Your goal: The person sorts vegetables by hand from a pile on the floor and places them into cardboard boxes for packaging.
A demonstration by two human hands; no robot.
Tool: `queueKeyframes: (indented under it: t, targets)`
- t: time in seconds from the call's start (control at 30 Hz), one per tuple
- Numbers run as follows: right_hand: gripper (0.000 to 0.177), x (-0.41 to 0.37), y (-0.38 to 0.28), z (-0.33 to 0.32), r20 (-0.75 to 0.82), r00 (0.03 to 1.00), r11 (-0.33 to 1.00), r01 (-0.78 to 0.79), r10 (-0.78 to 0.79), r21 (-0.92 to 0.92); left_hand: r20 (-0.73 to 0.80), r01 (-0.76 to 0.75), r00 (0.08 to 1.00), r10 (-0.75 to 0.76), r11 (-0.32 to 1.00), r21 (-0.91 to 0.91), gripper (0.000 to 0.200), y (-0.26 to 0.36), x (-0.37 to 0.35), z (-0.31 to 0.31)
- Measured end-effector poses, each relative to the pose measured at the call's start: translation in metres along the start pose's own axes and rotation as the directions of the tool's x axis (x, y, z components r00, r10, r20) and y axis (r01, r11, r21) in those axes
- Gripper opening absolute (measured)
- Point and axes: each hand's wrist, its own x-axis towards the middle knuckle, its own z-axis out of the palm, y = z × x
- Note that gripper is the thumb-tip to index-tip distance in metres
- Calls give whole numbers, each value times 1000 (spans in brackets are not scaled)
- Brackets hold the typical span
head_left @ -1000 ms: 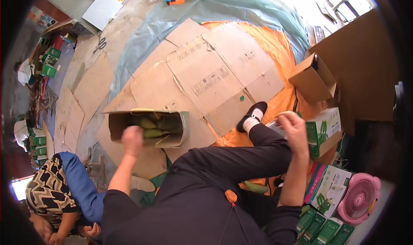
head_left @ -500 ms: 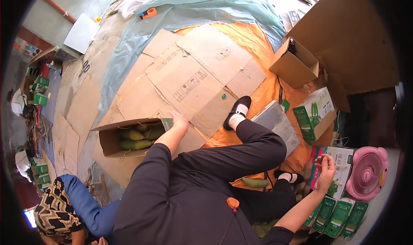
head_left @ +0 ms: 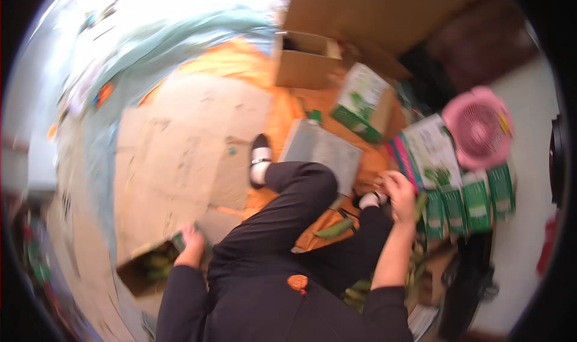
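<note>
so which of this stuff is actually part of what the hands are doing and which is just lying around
In hand: left hand on the open carton holding green pieces; right hand beside the green packs.
Lying about: pink fan, grey board, brown box, flattened cardboard.

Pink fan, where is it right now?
Head view, upper right: the pink fan sits beyond the green boxes, past the right hand.
</note>
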Motion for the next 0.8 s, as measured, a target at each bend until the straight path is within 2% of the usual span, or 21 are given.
queueKeyframes:
  t: [0.03, 0.07, 0.1, 0.13, 0.17, 0.33, 0.4, 0.5, 0.6, 0.67, 0.7, 0.73, 0.8]
  targets:
    - [13, -3, -5, -1, 25, 1000, 1000, 2, -2, 1, -52, -30, 998, 32, 998, 47, 47, 7, 2, 23]
    - [13, -1, 1, -7, 79, 997, 994, -2, -6, 107, -127, -34, 991, 39, 999, 42, 46, 10, 29, 70]
    - [13, -2, 4, -12, 54, 998, 999, 15, -17, 32, -142, -35, 989, 41, 998, 46, 44, 12, 15, 74]
    - [13, -5, 4, -17, 13, 1000, 1000, -19, 19, -21, -200, -57, 979, 47, 997, -43, 43, 11, 19, 96]
    - [14, -5, 8, -23, 28, 1000, 1000, -8, 8, 0, -282, -74, 958, 49, 994, -80, 43, 10, 25, 127]
    - [15, -9, 29, -40, 33, 999, 994, -36, 33, 102, -332, -175, 931, 155, 984, -33, 41, -8, 49, 59]
    - [15, -18, 19, -41, 15, 999, 999, -34, 34, 21, -318, -212, 929, 188, 977, -40, 40, -11, 46, 48]
    - [14, -23, 29, -43, -20, 998, 998, -51, 52, 41, -299, -243, 930, 212, 968, -70, 38, -23, 46, 39]
    - [17, -22, 42, -53, -23, 1000, 995, 23, -21, 95, -285, -259, 934, 217, 959, -116, 37, -38, 43, 25]
    - [32, -27, 36, -61, -41, 992, 993, 119, -118, 20, -259, -260, 942, 216, 954, -148, 36, -51, 33, 24]
    - [42, -28, 33, -67, -118, 984, 988, 141, -133, 63, -242, -254, 947, 211, 953, -163, 35, -61, 27, 25]
    - [48, -29, 23, -73, -265, 930, 965, 264, -253, 3, -230, -251, 951, 208, 951, -180, 35, -67, 23, 24]
    - [50, -36, -3, -93, -459, 825, 918, 393, -329, 47, -222, -270, 949, 224, 940, -209, 34, -64, 21, 5]
